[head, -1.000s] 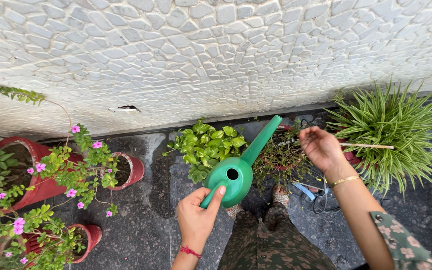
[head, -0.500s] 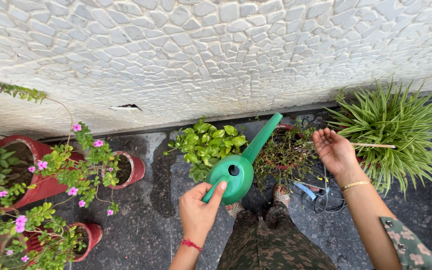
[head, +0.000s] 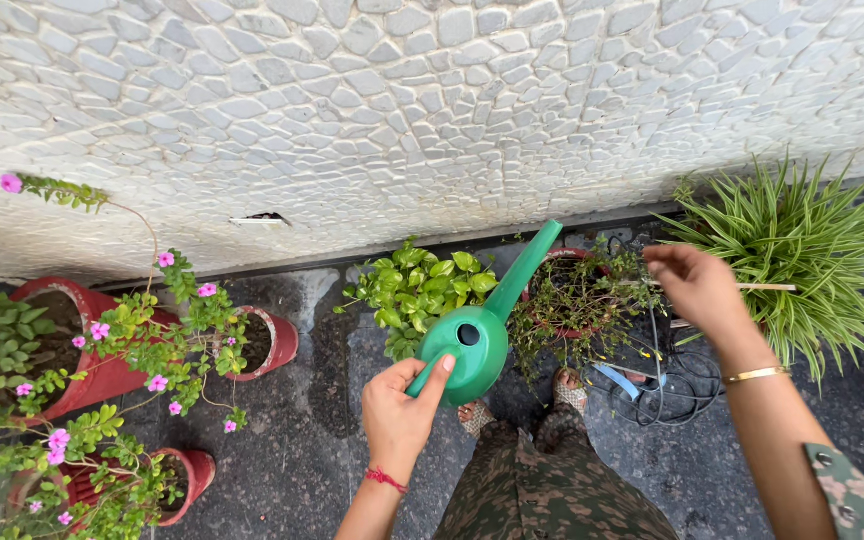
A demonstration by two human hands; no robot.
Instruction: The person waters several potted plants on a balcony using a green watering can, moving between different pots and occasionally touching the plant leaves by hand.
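Note:
My left hand [head: 398, 410] grips the handle of a green watering can [head: 477, 335], whose long spout points up and right over a small dark-leaved plant in a red pot [head: 574, 295]. My right hand [head: 697, 288] hovers over that same plant's right side, fingers loosely curled near a thin stick, holding nothing that I can make out. A bright green leafy plant [head: 420, 288] stands just left of the can. My feet in sandals show below the can.
A white pebble-faced wall [head: 402, 110] rises behind the pots. Red pots with pink-flowered plants [head: 142, 345] crowd the left. A spiky striped-leaf plant [head: 812, 250] stands at right. Dark cables and a blue strip [head: 652, 375] lie on the wet stone floor.
My right hand has drifted slightly right and lower beside the small plant. The watering can and my left hand stay almost still.

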